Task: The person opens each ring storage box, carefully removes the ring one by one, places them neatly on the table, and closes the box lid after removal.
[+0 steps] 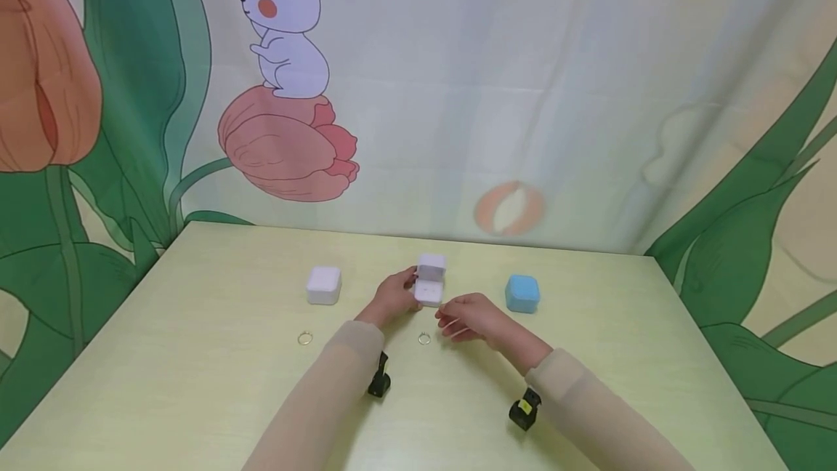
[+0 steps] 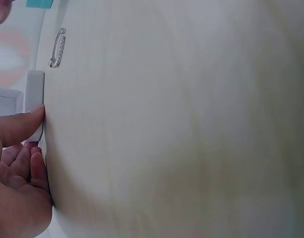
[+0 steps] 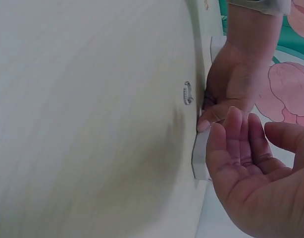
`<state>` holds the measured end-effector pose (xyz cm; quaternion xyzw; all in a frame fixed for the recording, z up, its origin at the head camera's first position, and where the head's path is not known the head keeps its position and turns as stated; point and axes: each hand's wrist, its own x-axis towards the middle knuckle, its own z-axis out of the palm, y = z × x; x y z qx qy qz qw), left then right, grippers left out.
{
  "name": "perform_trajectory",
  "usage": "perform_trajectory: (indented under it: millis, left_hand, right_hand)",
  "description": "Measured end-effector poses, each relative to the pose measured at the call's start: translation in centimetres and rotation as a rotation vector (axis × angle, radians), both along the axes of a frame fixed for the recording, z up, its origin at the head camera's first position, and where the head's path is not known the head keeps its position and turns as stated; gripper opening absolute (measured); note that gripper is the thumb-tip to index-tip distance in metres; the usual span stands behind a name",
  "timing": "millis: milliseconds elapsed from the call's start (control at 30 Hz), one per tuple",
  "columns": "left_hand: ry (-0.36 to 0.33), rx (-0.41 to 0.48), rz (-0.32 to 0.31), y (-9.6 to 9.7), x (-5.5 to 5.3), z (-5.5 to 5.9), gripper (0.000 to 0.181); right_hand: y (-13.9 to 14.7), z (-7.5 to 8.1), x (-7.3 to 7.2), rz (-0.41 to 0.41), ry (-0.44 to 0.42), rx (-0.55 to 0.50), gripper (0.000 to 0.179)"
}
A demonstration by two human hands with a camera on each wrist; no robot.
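A white ring box [image 1: 429,293] stands with its lid raised near the middle of the table. My left hand [image 1: 395,295] holds it from the left side, the thumb [image 2: 21,128] laid along its front near the tabletop. Just off the box's front right corner is my right hand [image 1: 476,317], its fingers [image 3: 234,136] loosely bent and its palm bare in the right wrist view. A silver ring [image 1: 420,340] with a row of small stones lies on the table in front of the box, between the two hands.
A closed white box [image 1: 323,286] stands to the left, with a gold ring [image 1: 299,339] lying in front of it. To the right is a closed blue box [image 1: 522,294]. Behind the table [image 1: 196,296] hangs a printed curtain [image 1: 418,93] with a rabbit and tulips.
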<state>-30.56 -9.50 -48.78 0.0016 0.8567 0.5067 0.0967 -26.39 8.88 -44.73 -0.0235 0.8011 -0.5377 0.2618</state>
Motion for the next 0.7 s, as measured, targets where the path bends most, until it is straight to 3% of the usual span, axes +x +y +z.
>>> perform_trajectory:
  millis: [467,700]
  left_hand:
    - [-0.01,0.011,0.0,-0.02,-0.19,-0.23,0.083]
    - [0.004,-0.004,-0.004,-0.04,-0.12,-0.24,0.082]
  right_hand:
    - [-0.08,0.72,-0.39,0.015,0.083,0.035,0.041]
    - [-0.06,1.06,-0.64,-0.017,0.114,0.062,0.042]
